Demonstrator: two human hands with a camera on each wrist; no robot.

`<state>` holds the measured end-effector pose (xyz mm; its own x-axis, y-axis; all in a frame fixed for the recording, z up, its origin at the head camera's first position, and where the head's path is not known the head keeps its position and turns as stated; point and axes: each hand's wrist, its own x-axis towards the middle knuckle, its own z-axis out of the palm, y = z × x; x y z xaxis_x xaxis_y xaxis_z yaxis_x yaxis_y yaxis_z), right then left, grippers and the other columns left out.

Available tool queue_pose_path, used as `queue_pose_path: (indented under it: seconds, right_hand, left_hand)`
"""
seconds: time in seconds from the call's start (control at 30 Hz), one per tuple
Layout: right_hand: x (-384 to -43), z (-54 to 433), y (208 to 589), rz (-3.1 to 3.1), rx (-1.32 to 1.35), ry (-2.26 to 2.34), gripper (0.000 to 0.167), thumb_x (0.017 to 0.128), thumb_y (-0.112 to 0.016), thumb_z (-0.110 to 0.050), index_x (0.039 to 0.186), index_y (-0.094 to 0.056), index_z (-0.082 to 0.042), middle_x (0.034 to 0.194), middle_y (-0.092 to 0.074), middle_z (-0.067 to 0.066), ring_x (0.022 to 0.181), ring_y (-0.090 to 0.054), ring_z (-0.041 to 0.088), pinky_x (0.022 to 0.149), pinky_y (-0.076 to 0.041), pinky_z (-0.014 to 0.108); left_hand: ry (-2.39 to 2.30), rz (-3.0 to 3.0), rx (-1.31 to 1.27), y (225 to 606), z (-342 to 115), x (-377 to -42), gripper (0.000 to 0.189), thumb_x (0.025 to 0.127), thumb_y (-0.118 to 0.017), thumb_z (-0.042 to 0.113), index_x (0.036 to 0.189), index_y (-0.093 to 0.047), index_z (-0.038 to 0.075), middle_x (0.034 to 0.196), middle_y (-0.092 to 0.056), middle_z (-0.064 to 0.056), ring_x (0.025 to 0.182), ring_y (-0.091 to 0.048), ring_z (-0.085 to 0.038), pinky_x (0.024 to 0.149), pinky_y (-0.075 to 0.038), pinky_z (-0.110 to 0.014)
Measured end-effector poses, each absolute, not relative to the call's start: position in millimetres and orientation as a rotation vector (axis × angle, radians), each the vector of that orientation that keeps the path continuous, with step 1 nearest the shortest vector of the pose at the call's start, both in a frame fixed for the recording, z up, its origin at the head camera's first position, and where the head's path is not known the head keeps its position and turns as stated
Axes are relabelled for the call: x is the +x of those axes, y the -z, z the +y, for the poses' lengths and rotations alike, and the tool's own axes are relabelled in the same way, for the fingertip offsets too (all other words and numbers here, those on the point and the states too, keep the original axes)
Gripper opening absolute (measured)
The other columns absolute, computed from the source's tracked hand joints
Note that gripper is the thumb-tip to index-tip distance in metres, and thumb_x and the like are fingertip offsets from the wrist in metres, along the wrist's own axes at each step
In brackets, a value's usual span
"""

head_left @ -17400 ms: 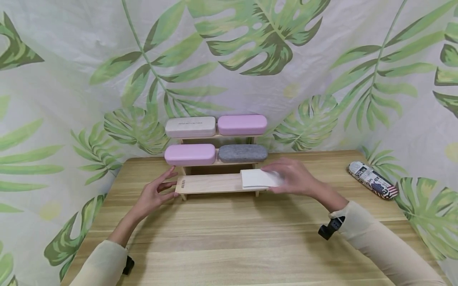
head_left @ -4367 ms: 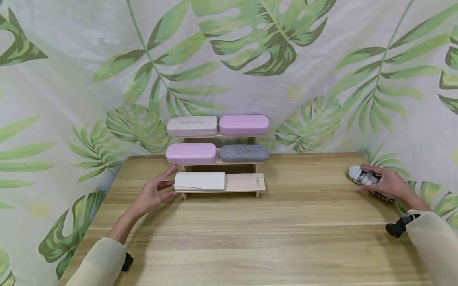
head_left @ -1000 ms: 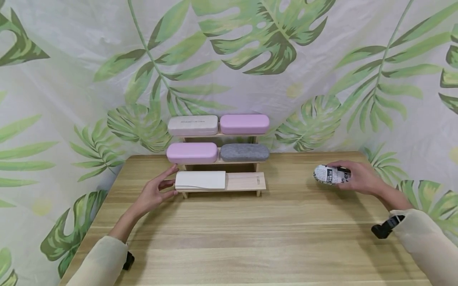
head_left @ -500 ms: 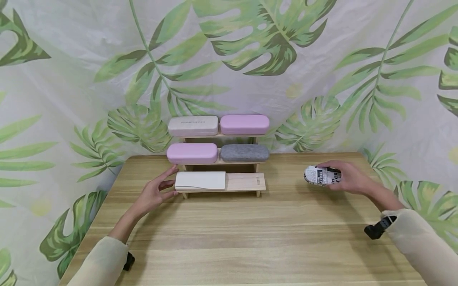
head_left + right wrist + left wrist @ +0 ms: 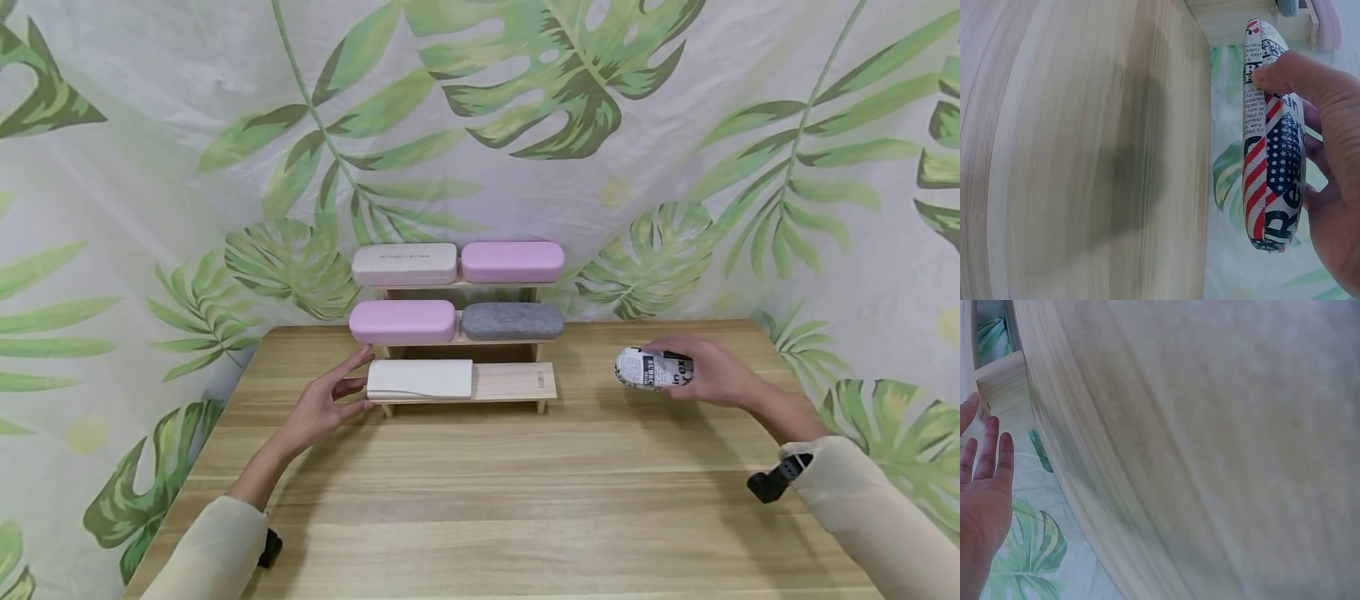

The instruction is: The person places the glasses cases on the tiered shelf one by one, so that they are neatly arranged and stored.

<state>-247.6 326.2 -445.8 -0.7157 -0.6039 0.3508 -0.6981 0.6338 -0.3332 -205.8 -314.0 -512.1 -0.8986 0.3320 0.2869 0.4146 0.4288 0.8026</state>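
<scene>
In the head view my right hand (image 5: 705,375) holds a glasses case (image 5: 651,368) with newspaper print above the table, right of the stepped wooden stand (image 5: 517,382). The right wrist view shows the thumb on one side of that glasses case (image 5: 1272,150) and fingers on the other; stars and red stripes show on it. My left hand (image 5: 322,408) touches the left end of the stand's lowest step, its fingers spread and fairly straight. On that step's left half lies a white case (image 5: 420,378) with a flap; bare wood shows on the right half.
The middle step bears a pink case (image 5: 402,322) and a grey fabric case (image 5: 513,321). On the top step are an off-white case (image 5: 405,264) and another pink case (image 5: 513,262). Leaf-patterned cloth (image 5: 660,108) hangs behind the wooden table (image 5: 480,508).
The white case was set on the lowest step's left half. My right hand then took the newspaper-print glasses case from the table's right side and moved it left. My left hand stayed put.
</scene>
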Motion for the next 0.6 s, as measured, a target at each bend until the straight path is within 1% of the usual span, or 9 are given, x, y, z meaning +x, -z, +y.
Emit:
queue_pose_path:
  seconds: [0.1, 0.3, 0.6]
  right_hand:
    - [-246.7, 320.0, 444.8, -2.632, 1.093, -0.671, 0.065, 0.066, -0.094, -0.01, 0.128, -0.075, -0.009, 0.12, -0.076, 0.012, 0.095, -0.069, 0.021, 0.073, -0.055, 0.031]
    - [-246.7, 307.7, 444.4, -2.597, 1.135, -0.678, 0.064, 0.066, -0.093, -0.011, 0.128, -0.075, -0.008, 0.122, -0.075, 0.013, 0.102, -0.07, 0.026, 0.076, -0.057, 0.035]
    - [-246.4, 290.0, 443.1, -2.536, 1.211, -0.688, 0.063, 0.066, -0.092, -0.013, 0.127, -0.075, -0.009, 0.121, -0.075, 0.012, 0.105, -0.07, 0.027, 0.079, -0.058, 0.04]
  left_hand:
    - [1.498, -2.577, -0.679, 512.1, -313.7, -205.9, 0.092, 0.086, -0.078, -0.017, 0.165, -0.036, 0.007, 0.162, -0.044, -0.024, 0.125, -0.064, -0.045, 0.104, -0.053, -0.045]
    - [1.511, -2.566, -0.684, 512.8, -313.8, -206.1, 0.093, 0.086, -0.078, -0.017, 0.165, -0.037, 0.008, 0.162, -0.045, -0.024, 0.125, -0.064, -0.045, 0.104, -0.052, -0.047]
    - [1.506, -2.576, -0.681, 513.4, -314.6, -206.1, 0.093, 0.086, -0.079, -0.015, 0.165, -0.036, 0.011, 0.163, -0.045, -0.023, 0.126, -0.064, -0.045, 0.104, -0.052, -0.046]
